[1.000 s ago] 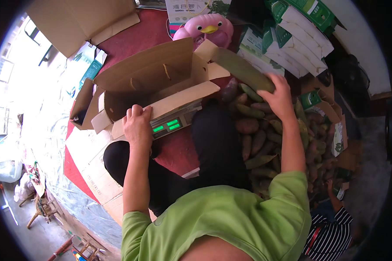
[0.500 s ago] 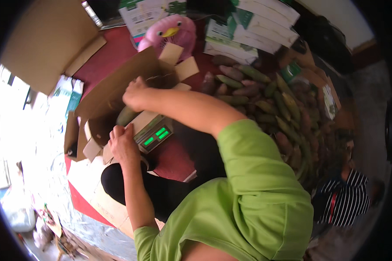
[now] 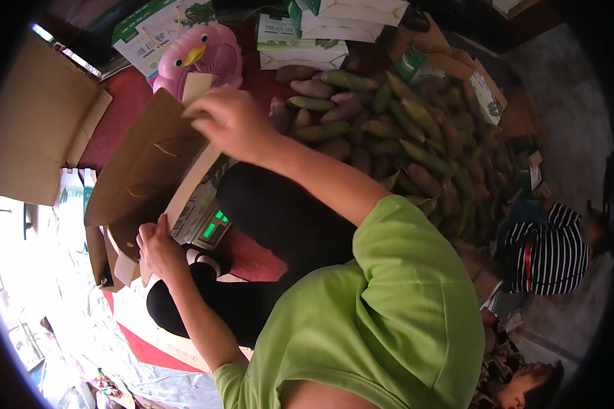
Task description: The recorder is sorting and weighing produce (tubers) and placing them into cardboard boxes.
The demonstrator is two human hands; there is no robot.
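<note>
A brown open carton (image 3: 126, 180) with string handles stands on the left, beside a digital scale (image 3: 210, 232) with a lit green display. The carton's wall hides part of the scale. My left hand (image 3: 162, 252) grips the carton's near edge, thumb up along the wall. My right hand (image 3: 232, 126) is over the carton's far corner next to a raised flap (image 3: 198, 85). Its fingers are apart, slightly blurred, with nothing visible in them. To the right lies a large heap of oblong green and purplish produce (image 3: 396, 129). The carton's bottom is hidden.
A pink inflatable with a yellow beak (image 3: 201, 58) sits behind the carton. White and green printed boxes (image 3: 300, 51) stand at the back. A tall cardboard sheet (image 3: 31, 116) rises at the left. A person in a striped shirt (image 3: 549, 249) is at the far right, another person (image 3: 525, 385) below.
My right hand has come up out of the carton toward its far corner. The greenish oblong piece beneath it is out of sight. My left hand stays at the carton's edge; the view has turned.
</note>
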